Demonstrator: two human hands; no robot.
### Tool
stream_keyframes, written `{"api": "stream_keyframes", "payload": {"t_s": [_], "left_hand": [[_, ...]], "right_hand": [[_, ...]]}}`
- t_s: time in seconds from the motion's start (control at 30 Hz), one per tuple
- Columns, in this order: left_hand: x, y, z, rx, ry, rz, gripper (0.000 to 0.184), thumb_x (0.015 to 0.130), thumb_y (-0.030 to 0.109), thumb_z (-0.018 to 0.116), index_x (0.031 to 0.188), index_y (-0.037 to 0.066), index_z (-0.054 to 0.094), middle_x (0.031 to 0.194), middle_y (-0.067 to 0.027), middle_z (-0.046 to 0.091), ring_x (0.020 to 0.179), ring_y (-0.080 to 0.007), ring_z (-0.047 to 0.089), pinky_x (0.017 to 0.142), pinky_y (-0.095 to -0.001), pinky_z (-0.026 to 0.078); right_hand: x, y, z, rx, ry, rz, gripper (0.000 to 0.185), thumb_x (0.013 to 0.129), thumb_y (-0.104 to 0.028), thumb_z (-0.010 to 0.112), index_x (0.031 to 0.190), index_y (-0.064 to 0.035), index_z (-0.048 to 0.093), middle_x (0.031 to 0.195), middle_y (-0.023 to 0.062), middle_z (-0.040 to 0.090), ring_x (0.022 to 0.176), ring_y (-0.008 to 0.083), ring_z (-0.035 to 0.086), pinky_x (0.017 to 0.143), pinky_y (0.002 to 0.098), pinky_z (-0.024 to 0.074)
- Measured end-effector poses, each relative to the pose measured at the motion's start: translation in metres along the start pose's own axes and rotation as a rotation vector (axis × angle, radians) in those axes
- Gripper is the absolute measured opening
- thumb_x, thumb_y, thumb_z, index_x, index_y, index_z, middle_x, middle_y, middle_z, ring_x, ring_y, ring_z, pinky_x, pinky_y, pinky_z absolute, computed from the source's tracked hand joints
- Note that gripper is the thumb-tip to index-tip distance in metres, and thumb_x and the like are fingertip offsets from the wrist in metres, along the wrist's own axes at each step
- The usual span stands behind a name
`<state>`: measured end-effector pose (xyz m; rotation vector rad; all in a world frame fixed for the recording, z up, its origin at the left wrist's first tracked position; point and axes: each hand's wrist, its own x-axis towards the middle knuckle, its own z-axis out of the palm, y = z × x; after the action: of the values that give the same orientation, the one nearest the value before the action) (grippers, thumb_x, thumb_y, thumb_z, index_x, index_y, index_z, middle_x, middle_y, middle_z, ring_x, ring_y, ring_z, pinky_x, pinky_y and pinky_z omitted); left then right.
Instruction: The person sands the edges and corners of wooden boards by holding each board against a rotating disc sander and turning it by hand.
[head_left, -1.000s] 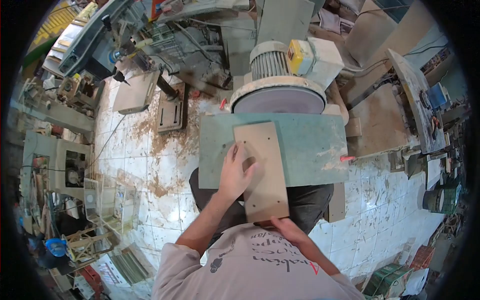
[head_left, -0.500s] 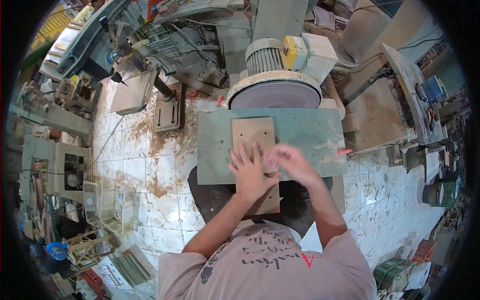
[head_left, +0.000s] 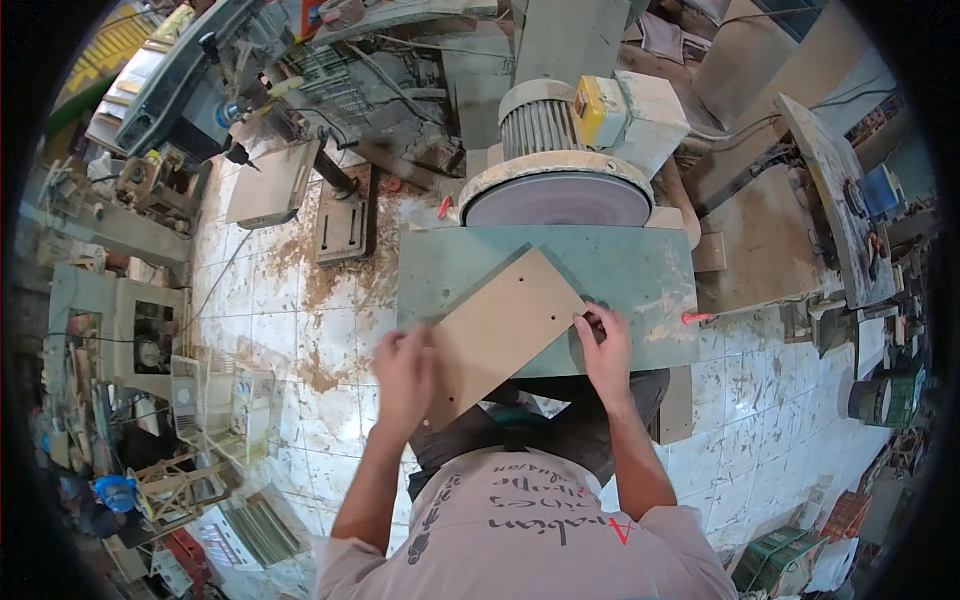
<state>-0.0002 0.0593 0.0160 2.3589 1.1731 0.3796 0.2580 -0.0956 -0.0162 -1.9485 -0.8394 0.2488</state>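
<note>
A flat tan board point(head_left: 495, 335) with several small dark holes lies slantwise over the green worktable point(head_left: 640, 285), its lower-left end sticking out past the table's front edge. My right hand point(head_left: 606, 350) is closed at the board's right corner, thumb and fingers pinching the edge. At the opposite, left edge is my left hand point(head_left: 404, 382), its fingers bent but smeared by motion; whether they grip the board I cannot make out. Just behind the table stands a disc sander, its round grey disc point(head_left: 560, 202) facing me.
The sander's ribbed motor point(head_left: 540, 128) and a yellow switch box point(head_left: 600, 110) sit behind the disc. A drill press point(head_left: 240, 155) stands at left over its slotted base point(head_left: 345, 220). Wooden panels point(head_left: 760, 235) lean at right. Sawdust litters the tiled floor point(head_left: 330, 335).
The board has turned from upright to a slant, its far end now to the right. My left hand moved off its face to the left edge; my right hand took hold of the right corner.
</note>
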Motion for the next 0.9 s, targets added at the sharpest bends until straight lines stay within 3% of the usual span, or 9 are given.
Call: {"api": "stream_keyframes", "payload": {"t_s": [0.03, 0.07, 0.13, 0.2, 0.27, 0.33, 0.53, 0.9], "left_hand": [[-0.005, -0.011, -0.004, -0.034, 0.126, -0.116, 0.036, 0.086, 0.011, 0.061, 0.121, 0.004, 0.057, 0.116, -0.0199, 0.053, 0.108, -0.0338, 0.052, 0.094, -0.0456, 0.039], [-0.008, -0.020, -0.008, -0.034, 0.126, -0.119, 0.036, 0.086, 0.011, 0.061, 0.121, 0.004, 0.057, 0.116, -0.0199, 0.053, 0.108, -0.0338, 0.052, 0.094, -0.0456, 0.039], [-0.012, -0.026, -0.019, -0.318, 0.009, -0.340, 0.028, 0.089, 0.004, 0.056, 0.116, 0.001, 0.060, 0.110, -0.0189, 0.058, 0.096, -0.0257, 0.059, 0.084, -0.0356, 0.048], [-0.015, -0.039, -0.010, -0.423, 0.061, -0.299, 0.026, 0.090, 0.004, 0.056, 0.115, 0.000, 0.060, 0.107, -0.0166, 0.060, 0.091, -0.0213, 0.060, 0.080, -0.0326, 0.049], [-0.017, -0.050, -0.003, -0.530, 0.114, -0.255, 0.024, 0.092, 0.004, 0.055, 0.114, -0.002, 0.060, 0.103, -0.0143, 0.063, 0.086, -0.0168, 0.061, 0.076, -0.0297, 0.051], [-0.017, -0.054, -0.002, -0.727, 0.171, -0.380, 0.023, 0.092, 0.003, 0.056, 0.114, -0.003, 0.060, 0.102, -0.0098, 0.064, 0.088, -0.0125, 0.061, 0.078, -0.0271, 0.051], [-0.009, -0.053, 0.004, -0.998, 0.222, -0.416, 0.023, 0.093, 0.005, 0.057, 0.114, -0.005, 0.059, 0.100, -0.0070, 0.064, 0.089, -0.0113, 0.060, 0.082, -0.0249, 0.050], [-0.002, -0.055, -0.001, -0.978, 0.126, -0.430, 0.021, 0.092, 0.006, 0.060, 0.109, -0.006, 0.062, 0.097, -0.0080, 0.066, 0.090, -0.0127, 0.061, 0.084, -0.0256, 0.050]], "right_hand": [[-0.001, 0.001, 0.001, 0.002, -0.003, -0.001, 0.027, 0.086, -0.017, 0.068, 0.106, -0.0009, 0.063, 0.088, 0.0136, 0.061, 0.083, 0.0287, 0.057, 0.077, 0.0391, 0.0437], [-0.002, 0.002, 0.001, -0.027, 0.006, -0.004, 0.027, 0.086, -0.015, 0.068, 0.109, -0.0016, 0.063, 0.092, 0.0129, 0.061, 0.084, 0.0256, 0.057, 0.077, 0.0362, 0.0449], [-0.004, 0.002, 0.003, -0.059, 0.015, -0.008, 0.027, 0.087, -0.014, 0.067, 0.111, -0.0024, 0.063, 0.096, 0.0122, 0.061, 0.086, 0.0224, 0.057, 0.078, 0.0333, 0.0461], [-0.004, -0.001, 0.007, 0.019, 0.098, 0.004, 0.027, 0.086, -0.014, 0.067, 0.109, -0.0013, 0.063, 0.093, 0.0122, 0.063, 0.085, 0.0265, 0.056, 0.078, 0.0374, 0.0440], [-0.006, 0.002, 0.006, 0.043, 0.076, 0.043, 0.028, 0.087, -0.011, 0.065, 0.112, -0.0006, 0.062, 0.098, 0.0124, 0.063, 0.087, 0.0243, 0.057, 0.081, 0.0351, 0.0451], [-0.006, 0.002, 0.006, 0.065, 0.055, 0.088, 0.029, 0.088, -0.009, 0.064, 0.115, 0.0001, 0.061, 0.102, 0.0127, 0.062, 0.090, 0.0221, 0.057, 0.084, 0.0328, 0.0462], [0.004, 0.007, 0.012, -0.078, 0.059, -0.011, 0.036, 0.088, -0.004, 0.058, 0.124, -0.0010, 0.058, 0.108, 0.0138, 0.062, 0.093, 0.0232, 0.057, 0.086, 0.0333, 0.0453], [0.019, 0.007, 0.014, -0.074, 0.022, -0.010, 0.040, 0.086, 0.000, 0.057, 0.125, -0.0015, 0.057, 0.115, 0.0137, 0.062, 0.097, 0.0257, 0.056, 0.089, 0.0347, 0.0446]]}}
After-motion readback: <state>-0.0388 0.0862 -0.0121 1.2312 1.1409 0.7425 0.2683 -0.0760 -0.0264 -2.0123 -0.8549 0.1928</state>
